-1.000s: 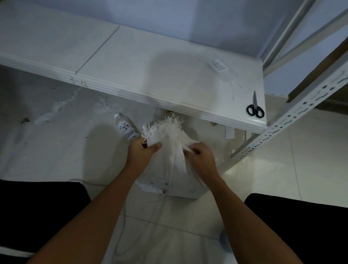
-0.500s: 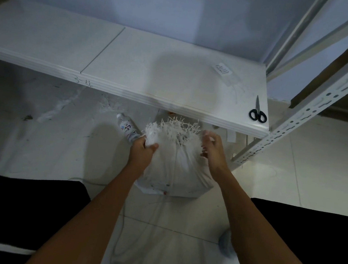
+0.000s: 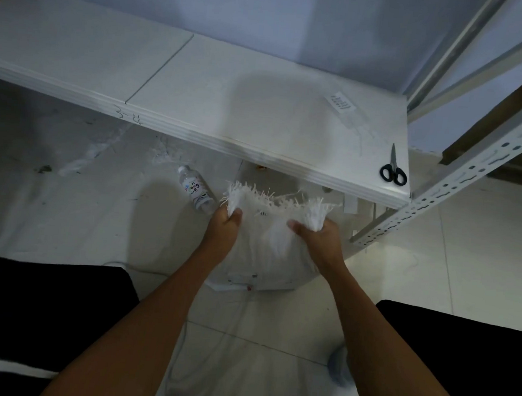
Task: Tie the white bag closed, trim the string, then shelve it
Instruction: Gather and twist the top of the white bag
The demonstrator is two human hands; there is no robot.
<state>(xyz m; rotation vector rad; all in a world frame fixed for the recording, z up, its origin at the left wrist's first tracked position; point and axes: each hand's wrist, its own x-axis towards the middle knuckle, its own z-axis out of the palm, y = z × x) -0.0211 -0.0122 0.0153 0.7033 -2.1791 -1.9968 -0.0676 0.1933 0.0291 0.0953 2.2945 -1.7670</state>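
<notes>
A white woven bag [image 3: 264, 248] with a frayed top edge stands on the tiled floor between my knees. My left hand [image 3: 224, 226] grips the left corner of the bag's mouth. My right hand [image 3: 317, 237] grips the right corner, and the mouth is stretched wide between the two. Black-handled scissors [image 3: 393, 168] lie on the right end of the white shelf [image 3: 261, 109] above the bag. Thin white string [image 3: 357, 127] lies loose on the shelf near a small printed label [image 3: 342, 101].
A small plastic water bottle [image 3: 195, 189] lies on the floor left of the bag. A perforated metal shelf upright [image 3: 463, 174] rises at the right. Thin cord [image 3: 177, 348] trails across the floor between my legs.
The bag's top was bunched between my hands a second ago. My right hand has moved out to the right corner, and the mouth is now spread wide.
</notes>
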